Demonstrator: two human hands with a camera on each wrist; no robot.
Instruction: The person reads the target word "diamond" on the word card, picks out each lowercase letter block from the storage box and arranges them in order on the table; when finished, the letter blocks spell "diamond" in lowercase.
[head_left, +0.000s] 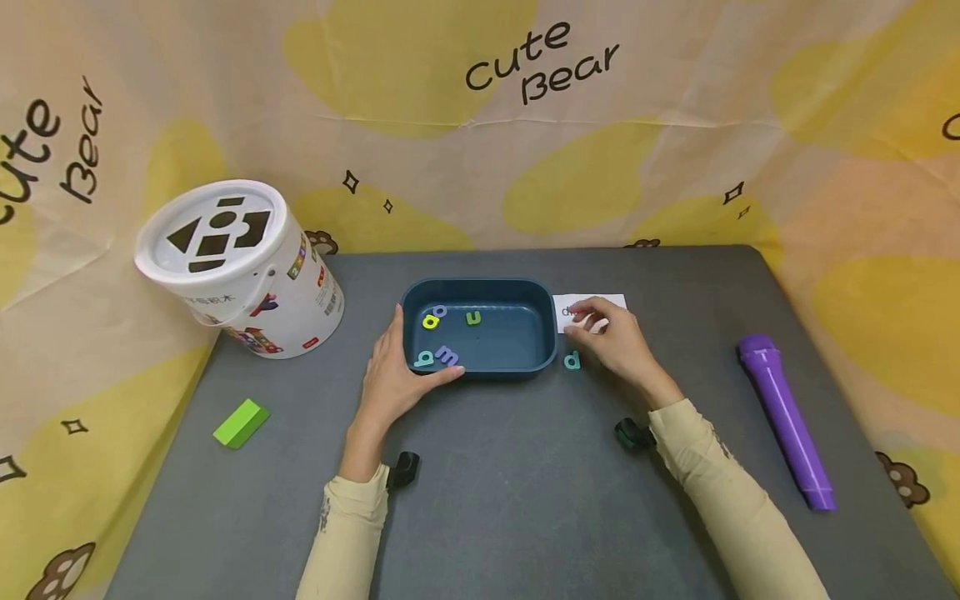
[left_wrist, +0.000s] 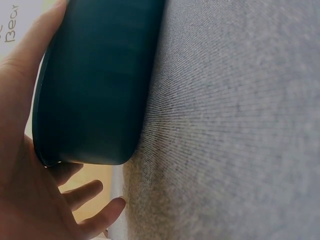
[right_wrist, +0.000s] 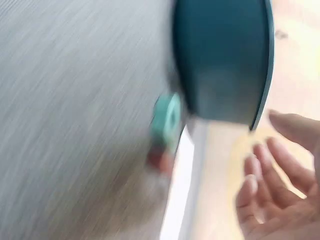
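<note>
My left hand [head_left: 397, 371] holds the near left corner of a dark blue tray [head_left: 542, 329], its thumb along the front rim and its fingers by the left wall. Inside lie small plastic letters: a yellow one [head_left: 431, 322], a green one [head_left: 473, 317], a teal one [head_left: 423, 358], a purple m [head_left: 447, 356] and another purple letter [head_left: 439, 311]. Past the tray's right end, my right hand [head_left: 617, 337] hovers over a white card [head_left: 566, 302] with loosely bent fingers and nothing between them. A teal letter [head_left: 572, 360] lies below that hand, beside a blurred red piece [right_wrist: 160, 161].
A white lidded bucket [head_left: 300, 292] with shape cut-outs stands at the back left. Nearer on that side is a green block [head_left: 242, 423]. A purple microphone-shaped object [head_left: 787, 421] lies at the right of the grey table [head_left: 510, 500]. Patterned cloth [head_left: 420, 167] hangs behind.
</note>
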